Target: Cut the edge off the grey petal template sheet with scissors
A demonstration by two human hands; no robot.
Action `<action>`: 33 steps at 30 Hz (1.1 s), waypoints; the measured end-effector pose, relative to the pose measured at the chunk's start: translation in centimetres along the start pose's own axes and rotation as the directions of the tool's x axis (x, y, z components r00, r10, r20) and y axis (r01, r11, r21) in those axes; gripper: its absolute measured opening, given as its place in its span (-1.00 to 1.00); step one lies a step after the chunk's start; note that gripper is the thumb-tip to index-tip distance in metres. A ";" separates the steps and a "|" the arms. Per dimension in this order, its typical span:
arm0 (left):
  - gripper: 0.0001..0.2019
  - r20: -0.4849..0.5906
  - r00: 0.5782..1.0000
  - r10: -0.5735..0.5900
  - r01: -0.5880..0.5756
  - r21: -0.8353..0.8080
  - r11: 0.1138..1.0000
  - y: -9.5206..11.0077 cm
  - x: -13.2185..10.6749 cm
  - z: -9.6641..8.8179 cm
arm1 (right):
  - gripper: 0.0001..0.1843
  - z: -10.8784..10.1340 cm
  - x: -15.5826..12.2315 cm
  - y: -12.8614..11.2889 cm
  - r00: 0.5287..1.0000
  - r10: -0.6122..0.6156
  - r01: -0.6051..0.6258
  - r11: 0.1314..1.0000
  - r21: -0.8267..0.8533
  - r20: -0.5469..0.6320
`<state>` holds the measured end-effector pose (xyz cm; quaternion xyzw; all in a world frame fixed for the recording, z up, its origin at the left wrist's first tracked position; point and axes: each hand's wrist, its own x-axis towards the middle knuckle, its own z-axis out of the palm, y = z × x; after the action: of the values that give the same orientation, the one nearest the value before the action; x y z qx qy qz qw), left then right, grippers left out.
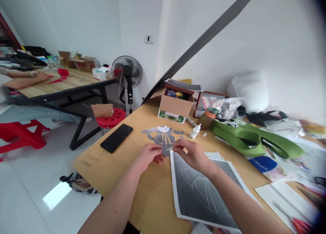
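Observation:
My left hand [150, 155] pinches a grey paper piece [166, 151] between thumb and fingers above the table. Around and behind it spreads a fan of grey petal-shaped paper cutouts [160, 137] with a white arc at the top; I cannot tell whether the held piece is joined to them. At the right edge of that piece, my right hand [187, 149] has its fingertips pressed together, and whatever they grip is too small to make out. Below my right forearm lies a dark sheet with white line drawing [198, 190]. A small white dropper bottle [195, 132] stands beyond my right hand, its cap [204, 135] beside it.
A black phone [116, 138] lies at the table's left edge. Behind are an open cardboard box [175, 105] and a brown jar [207, 118]. Green felt [236, 137] and red-handled scissors [296, 222] lie right. A fan [127, 72] and another person's hands [40, 76] are farther off.

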<state>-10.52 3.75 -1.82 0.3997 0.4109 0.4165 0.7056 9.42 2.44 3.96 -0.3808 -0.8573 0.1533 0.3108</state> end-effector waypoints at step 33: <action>-0.58 0.189 0.980 -0.059 0.004 0.280 0.960 -2.3 0.4 8.6 | -0.69 -3.8 -10.2 2.4 0.999 -0.027 0.033 0.979 -0.202 0.033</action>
<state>-1.94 1.42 -1.05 0.5273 0.4005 0.3020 0.6858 18.48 -3.50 1.38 -0.3953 -0.8785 0.0665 0.2599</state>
